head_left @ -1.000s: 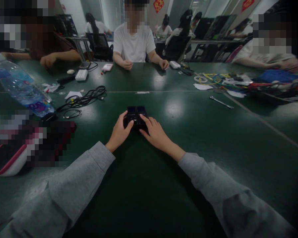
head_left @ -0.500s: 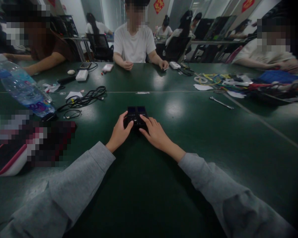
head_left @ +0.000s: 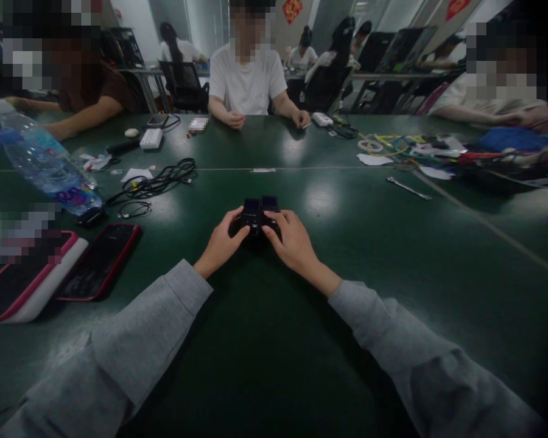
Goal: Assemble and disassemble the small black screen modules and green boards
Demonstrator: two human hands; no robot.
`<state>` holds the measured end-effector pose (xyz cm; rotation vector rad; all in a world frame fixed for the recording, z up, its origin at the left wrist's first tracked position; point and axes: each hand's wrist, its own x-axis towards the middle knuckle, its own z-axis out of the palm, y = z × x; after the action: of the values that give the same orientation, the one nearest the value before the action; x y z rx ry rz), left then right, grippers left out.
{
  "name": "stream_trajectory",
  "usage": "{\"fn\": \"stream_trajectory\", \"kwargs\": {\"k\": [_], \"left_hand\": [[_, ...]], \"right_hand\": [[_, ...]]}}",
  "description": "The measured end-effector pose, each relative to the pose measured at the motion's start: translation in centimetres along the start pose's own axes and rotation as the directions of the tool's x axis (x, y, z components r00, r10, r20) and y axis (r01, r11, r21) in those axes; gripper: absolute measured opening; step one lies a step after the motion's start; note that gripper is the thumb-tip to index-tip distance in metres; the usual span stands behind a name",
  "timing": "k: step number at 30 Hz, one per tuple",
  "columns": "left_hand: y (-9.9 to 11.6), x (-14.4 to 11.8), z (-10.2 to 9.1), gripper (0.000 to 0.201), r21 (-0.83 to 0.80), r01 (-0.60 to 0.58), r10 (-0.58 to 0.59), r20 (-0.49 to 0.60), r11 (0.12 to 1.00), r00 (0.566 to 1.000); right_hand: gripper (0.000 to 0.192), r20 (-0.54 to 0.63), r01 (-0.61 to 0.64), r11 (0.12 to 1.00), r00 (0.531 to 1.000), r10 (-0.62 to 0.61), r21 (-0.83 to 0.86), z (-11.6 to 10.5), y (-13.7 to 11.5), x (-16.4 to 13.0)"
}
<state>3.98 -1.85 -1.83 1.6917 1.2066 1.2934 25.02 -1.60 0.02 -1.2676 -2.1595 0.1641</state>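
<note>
Two small black devices with dark screens stand side by side on the dark green table in front of me. My left hand (head_left: 223,240) grips the left device (head_left: 251,207), its thumb at the near edge and fingers round the outer side. Around the right device (head_left: 269,202) my right hand (head_left: 296,240) is closed, thumb at the near side and a finger across the front below the screen. The right device sits slightly farther away than the left one, with a narrow line between them. My fingers partly cover both devices' lower parts, and small buttons show on the left one.
Left of me are phones (head_left: 101,264), water bottles (head_left: 50,164) and coiled black cables (head_left: 164,179). A wrench (head_left: 408,188) lies to the right, before a heap of coloured cables (head_left: 497,149). A person in a white shirt (head_left: 246,76) sits opposite; others sit at both sides.
Both devices have shifted slightly right. They were level and close together; now the right one is offset and a gap line shows. Both my hands have moved a little with them.
</note>
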Motion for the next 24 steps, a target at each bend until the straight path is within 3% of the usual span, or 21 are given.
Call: {"fn": "stream_trajectory", "kwargs": {"k": [5, 16, 24], "left_hand": [[0.48, -0.04, -0.25, 0.051, -0.078, 0.006, -0.001, 0.069, 0.997, 0.998], [0.80, -0.05, -0.56, 0.053, -0.096, 0.035, -0.025, 0.107, 0.995, 0.994], [1.04, -0.17, -0.44, 0.054, 0.122, -0.094, 0.084, 0.089, 0.988, 0.993]], "right_hand": [[0.055, -0.026, -0.034, 0.997, 0.999, 0.036, 0.070, 0.10, 0.22, 0.07], [0.049, -0.013, -0.074, 0.992, 0.997, 0.075, 0.102, 0.31, 0.24, 0.05], [0.045, -0.009, -0.041, 0.988, 0.999, 0.042, 0.150, 0.55, 0.60, 0.14]]}}
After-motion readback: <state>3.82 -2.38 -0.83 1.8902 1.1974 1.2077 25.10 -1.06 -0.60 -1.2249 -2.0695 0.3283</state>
